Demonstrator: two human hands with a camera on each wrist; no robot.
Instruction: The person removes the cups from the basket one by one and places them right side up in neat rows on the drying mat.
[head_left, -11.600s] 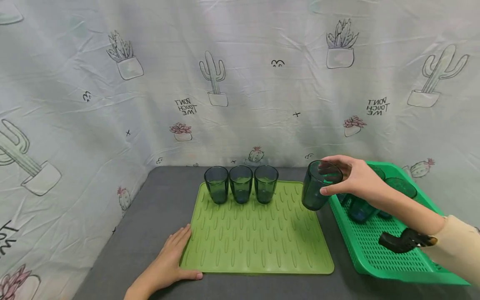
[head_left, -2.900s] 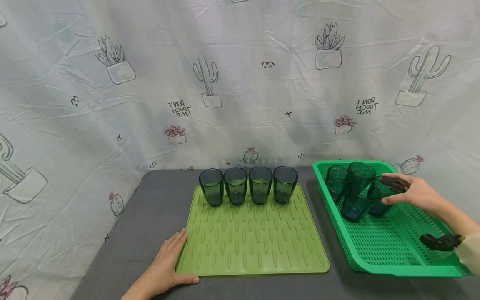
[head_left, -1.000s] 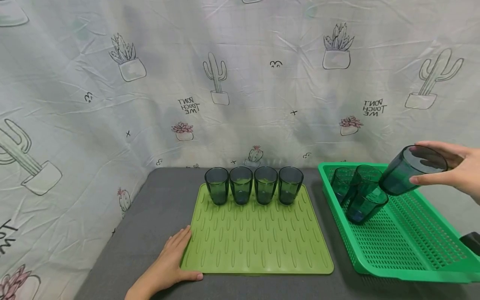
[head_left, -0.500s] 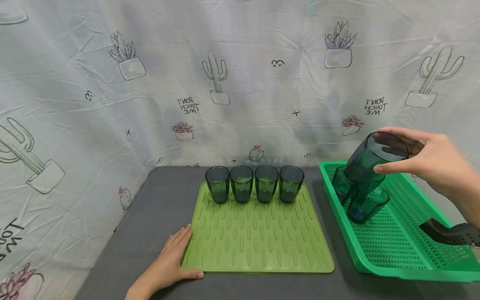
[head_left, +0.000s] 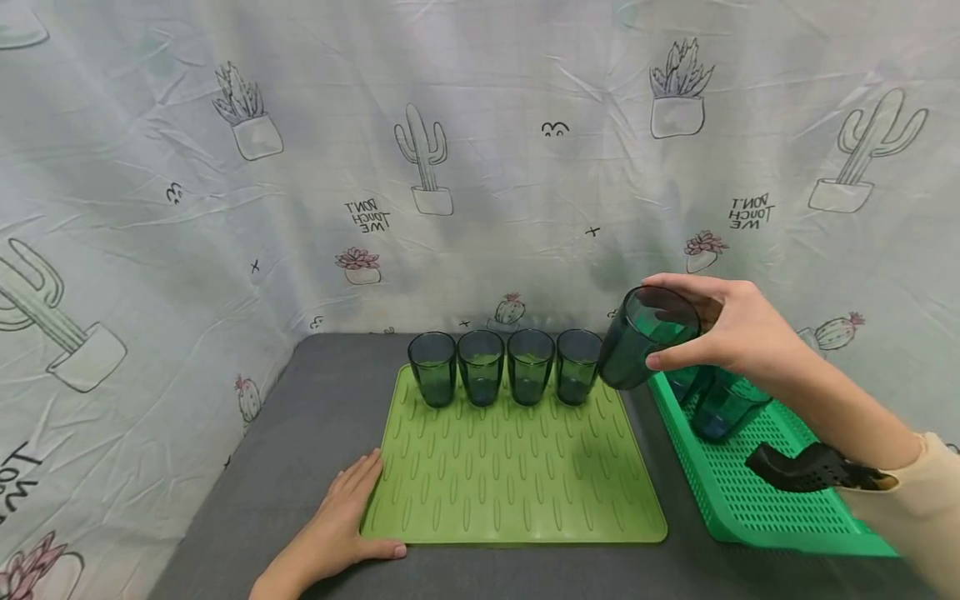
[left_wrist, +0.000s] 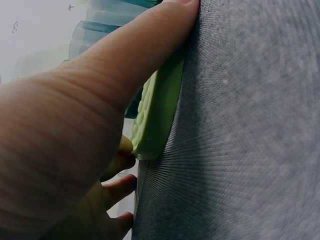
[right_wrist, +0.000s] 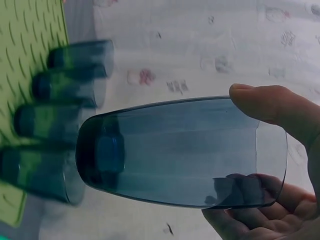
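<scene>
My right hand (head_left: 738,329) grips a dark tinted drinking glass (head_left: 637,342) near its rim, thumb on one side and fingers on the other. The glass tilts, its base toward the mat's back right corner. In the right wrist view the held glass (right_wrist: 185,152) fills the middle, with a row of glasses (right_wrist: 55,120) behind it. Several matching glasses (head_left: 481,371) stand upright in that row along the back of the green ribbed mat (head_left: 517,492). My left hand (head_left: 333,521) rests at the mat's front left corner, fingers straight along its edge; in the left wrist view its thumb (left_wrist: 135,50) lies across the mat's edge.
A green perforated basket (head_left: 795,508) stands right of the mat. More glasses (head_left: 723,408) lean together inside it, partly hidden behind my right hand and arm. A grey cloth (head_left: 300,433) covers the table, and a printed curtain (head_left: 487,167) hangs behind.
Since half a second ago, my right hand has carried the glass left from above the basket to the mat's back right corner, and lower. My left hand has stayed in place.
</scene>
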